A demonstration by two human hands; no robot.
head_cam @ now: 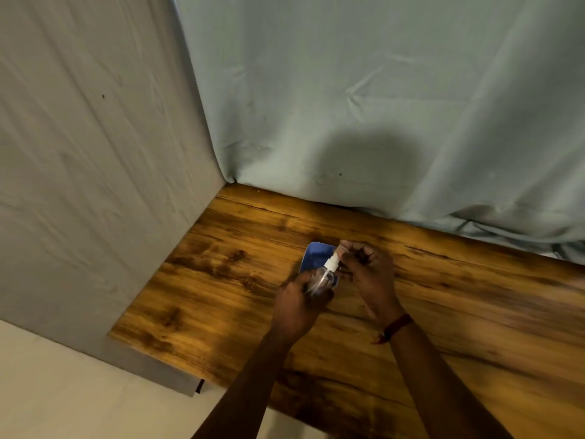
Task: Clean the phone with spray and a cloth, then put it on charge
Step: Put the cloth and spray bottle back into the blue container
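Gripping the clear spray bottle (pixel 321 277), the left hand (pixel 299 304) holds it tilted above the blue phone (pixel 316 253) on the wooden table (pixel 221 280); the right hand (pixel 368 274) pinches a cap (pixel 342 248) by its nozzle (pixel 332 260).

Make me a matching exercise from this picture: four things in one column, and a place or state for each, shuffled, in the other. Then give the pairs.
Things
1. spray bottle
2. phone
3. right hand
4. wrist band

Places or states
A. blue, lies on the wooden table
B. dark red, round the right wrist
C. clear, held in the left hand
D. pinches a small clear cap just off the white nozzle

Pairs: 1-C, 2-A, 3-D, 4-B
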